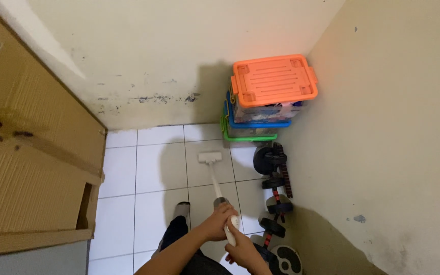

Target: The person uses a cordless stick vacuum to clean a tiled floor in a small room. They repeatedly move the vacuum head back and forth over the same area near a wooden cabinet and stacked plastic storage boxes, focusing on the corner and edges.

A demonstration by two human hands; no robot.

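Both hands hold the white stick vacuum (pixel 215 183) by its handle: the left hand (pixel 219 222) wrapped high, the right hand (pixel 244 250) closed at the end. Its head rests on the tiled floor (pixel 148 168) near the stacked bins (pixel 266 97). It looks light and rigid, best gripped at the handle.

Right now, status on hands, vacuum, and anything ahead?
Left hand and right hand both gripping the white stick vacuum. Head flat on the tile floor. Stacked bins ahead, dumbbells right.

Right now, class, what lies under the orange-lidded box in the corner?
Under the orange-lidded box sit a blue-lidded box and a green-lidded box, stacked. Their contents are largely hidden.
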